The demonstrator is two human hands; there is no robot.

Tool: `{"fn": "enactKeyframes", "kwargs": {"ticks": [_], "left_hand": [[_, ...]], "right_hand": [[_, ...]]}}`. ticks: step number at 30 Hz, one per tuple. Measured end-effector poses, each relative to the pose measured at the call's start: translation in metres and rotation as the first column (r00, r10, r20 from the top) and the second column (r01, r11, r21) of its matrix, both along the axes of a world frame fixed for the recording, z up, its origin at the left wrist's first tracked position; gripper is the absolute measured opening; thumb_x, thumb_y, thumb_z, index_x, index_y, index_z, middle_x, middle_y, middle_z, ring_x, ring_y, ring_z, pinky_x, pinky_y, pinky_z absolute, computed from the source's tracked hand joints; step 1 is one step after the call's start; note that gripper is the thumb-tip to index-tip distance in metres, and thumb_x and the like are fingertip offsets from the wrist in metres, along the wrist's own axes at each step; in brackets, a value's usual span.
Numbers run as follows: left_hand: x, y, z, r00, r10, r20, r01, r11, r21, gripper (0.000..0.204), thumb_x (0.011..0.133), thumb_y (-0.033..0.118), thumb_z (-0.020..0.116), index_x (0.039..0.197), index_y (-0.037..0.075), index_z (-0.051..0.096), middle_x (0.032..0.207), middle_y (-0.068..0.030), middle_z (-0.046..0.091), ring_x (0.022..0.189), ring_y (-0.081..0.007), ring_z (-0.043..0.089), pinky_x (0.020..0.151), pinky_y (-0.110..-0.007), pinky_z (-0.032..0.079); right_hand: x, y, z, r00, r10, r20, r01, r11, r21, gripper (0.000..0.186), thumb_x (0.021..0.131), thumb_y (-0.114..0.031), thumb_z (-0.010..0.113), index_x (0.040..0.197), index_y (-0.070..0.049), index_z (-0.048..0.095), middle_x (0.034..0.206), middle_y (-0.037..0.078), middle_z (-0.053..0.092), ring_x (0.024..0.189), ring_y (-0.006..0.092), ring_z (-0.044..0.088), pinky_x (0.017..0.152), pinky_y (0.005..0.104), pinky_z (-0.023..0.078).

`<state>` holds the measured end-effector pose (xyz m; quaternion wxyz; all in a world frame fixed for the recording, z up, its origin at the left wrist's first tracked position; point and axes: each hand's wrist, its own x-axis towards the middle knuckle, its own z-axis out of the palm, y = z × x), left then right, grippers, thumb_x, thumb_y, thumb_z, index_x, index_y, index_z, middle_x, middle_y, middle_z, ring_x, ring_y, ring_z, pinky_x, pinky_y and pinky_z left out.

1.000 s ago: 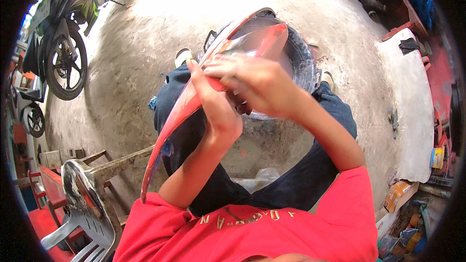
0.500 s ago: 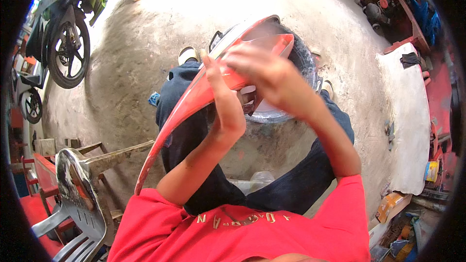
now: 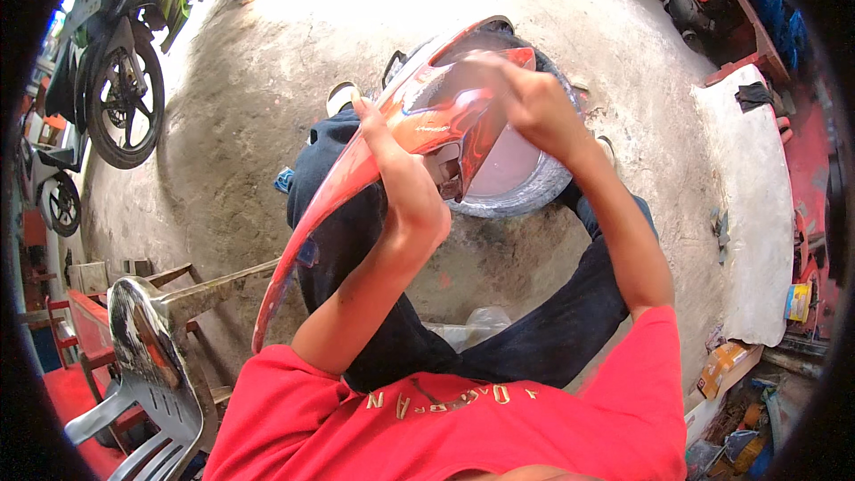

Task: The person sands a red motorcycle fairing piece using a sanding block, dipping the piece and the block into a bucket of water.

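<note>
Two bare hands are mine here. My left hand [image 3: 403, 180] holds on to a long, curved, shiny red plastic panel [image 3: 426, 132], thumb up near its edge. My right hand [image 3: 541, 111] is at the wide end, fingers bent and blurry; I cannot tell if it grips anything. That end hangs over the left edge of a round, dark tub [image 3: 517, 205] with pale, cloudy water [image 3: 509, 171] inside. The thin end reaches down to my red cloth sleeve [image 3: 289, 383].
</note>
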<state>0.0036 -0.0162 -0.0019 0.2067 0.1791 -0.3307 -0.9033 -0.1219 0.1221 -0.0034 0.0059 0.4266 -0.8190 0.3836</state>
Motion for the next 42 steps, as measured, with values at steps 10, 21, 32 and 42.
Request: {"fn": "enactKeyframes", "kwargs": {"ticks": [10,21,32,42], "left_hand": [[0.002,-0.002,-0.003,1.000,-0.011,0.025,0.011,1.000,-0.018,0.074,0.108,0.064,0.027,0.143,0.003,0.050,0.135,-0.0106,0.061,0.121,-0.0215,0.060,0.109,-0.037,0.044],[0.001,0.008,-0.012,0.995,0.065,0.071,-0.058,0.994,-0.092,0.084,0.100,0.077,0.030,0.132,0.006,0.058,0.122,-0.0064,0.067,0.114,-0.0235,0.063,0.098,-0.040,0.049],[0.011,-0.017,-0.026,0.961,-0.247,-0.128,0.231,0.965,-0.122,0.080,0.109,0.063,0.022,0.166,0.012,-0.003,0.168,-0.0110,0.017,0.151,-0.0219,0.028,0.124,-0.036,0.023],[0.016,-0.005,0.016,0.994,-0.110,0.016,0.110,0.994,-0.009,0.077,0.107,0.065,0.027,0.151,0.003,0.039,0.147,-0.0132,0.050,0.133,-0.0254,0.053,0.114,-0.038,0.040]], "right_hand": [[0.007,0.001,0.000,0.999,-0.019,0.045,0.022,0.997,-0.069,0.029,0.104,-0.017,0.052,0.124,-0.003,0.067,0.124,0.021,0.069,0.111,0.0336,0.071,0.094,0.0404,0.057],[0.034,-0.017,0.018,0.969,0.205,-0.138,-0.217,0.973,-0.076,0.035,0.097,-0.012,0.057,0.130,-0.002,0.065,0.126,0.022,0.068,0.112,0.0335,0.070,0.093,0.0410,0.057],[0.069,-0.029,0.026,0.920,0.314,-0.235,-0.362,0.911,-0.196,0.042,0.091,-0.009,0.059,0.133,-0.003,0.063,0.128,0.020,0.067,0.120,0.0312,0.066,0.102,0.0418,0.052],[0.065,-0.016,0.014,0.941,0.251,-0.227,-0.295,0.937,-0.188,0.040,0.095,-0.004,0.059,0.134,-0.010,0.064,0.131,0.017,0.068,0.125,0.0319,0.064,0.109,0.0420,0.049]]}}
